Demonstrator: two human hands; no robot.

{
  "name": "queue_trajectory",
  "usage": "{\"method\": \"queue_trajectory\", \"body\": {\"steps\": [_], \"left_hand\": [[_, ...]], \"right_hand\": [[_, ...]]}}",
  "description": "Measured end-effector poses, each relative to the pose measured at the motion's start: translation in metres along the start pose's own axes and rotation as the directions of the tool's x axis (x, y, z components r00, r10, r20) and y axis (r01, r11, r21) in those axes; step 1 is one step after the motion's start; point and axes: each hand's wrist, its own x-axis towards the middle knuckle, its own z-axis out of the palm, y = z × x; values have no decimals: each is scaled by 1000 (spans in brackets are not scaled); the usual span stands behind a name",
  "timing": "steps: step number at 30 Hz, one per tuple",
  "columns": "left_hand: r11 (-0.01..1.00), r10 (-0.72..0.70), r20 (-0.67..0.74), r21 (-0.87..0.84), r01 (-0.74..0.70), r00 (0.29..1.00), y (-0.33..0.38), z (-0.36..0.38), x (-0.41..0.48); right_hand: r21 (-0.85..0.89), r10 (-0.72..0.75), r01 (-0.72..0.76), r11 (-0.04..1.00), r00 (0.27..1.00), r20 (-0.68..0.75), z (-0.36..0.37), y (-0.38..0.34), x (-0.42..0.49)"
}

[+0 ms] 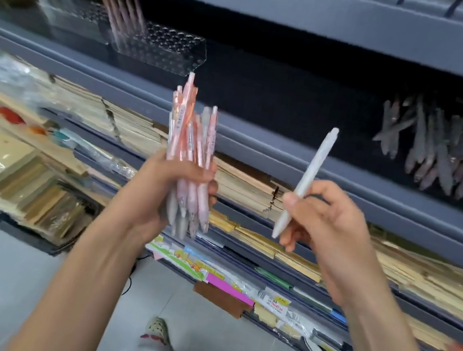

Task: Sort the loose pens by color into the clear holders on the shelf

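Observation:
My left hand (160, 191) grips a bundle of several pens (190, 138), mostly pink with a few pale grey ones, held upright in front of the shelf. My right hand (329, 222) pinches a single pale grey-white pen (312, 170), tilted with its clicker end up, apart from the bundle. On the dark shelf behind, a clear holder (165, 48) with a honeycomb top carries several pink pens (118, 3) at its left side. A second clear holder (67, 16) stands further left, blurred. A heap of loose grey pens (440, 149) lies on the shelf at the right.
The grey shelf rail (288, 160) runs across below the holders. Lower shelves carry stacked brown envelopes and paper packs (253, 185). A black crate of paper goods (44, 205) stands on the floor at the left. My shoe (158, 331) shows below.

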Motion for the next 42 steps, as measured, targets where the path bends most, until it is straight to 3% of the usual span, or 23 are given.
{"method": "queue_trajectory", "body": {"steps": [5,10,17,24,36,42], "left_hand": [[997,35,-211,-58,-49,977,8,-71,-26],[995,65,-298,-58,-86,952,35,-147,-45],[994,78,-286,-57,-99,955,82,-246,-40],[996,84,-186,-10,-88,979,118,-324,-18],[998,51,-110,-19,-53,993,168,-393,64],[999,19,-84,39,-16,996,200,-420,108]], "right_hand": [[-26,20,-16,1000,991,133,73,12,17],[-64,12,2,998,978,210,157,19,46],[-107,-13,34,994,981,195,269,26,87],[-172,-50,62,983,996,78,356,33,121],[-247,-115,112,962,993,4,418,29,218],[-268,-249,226,936,967,-53,436,18,272]]}}
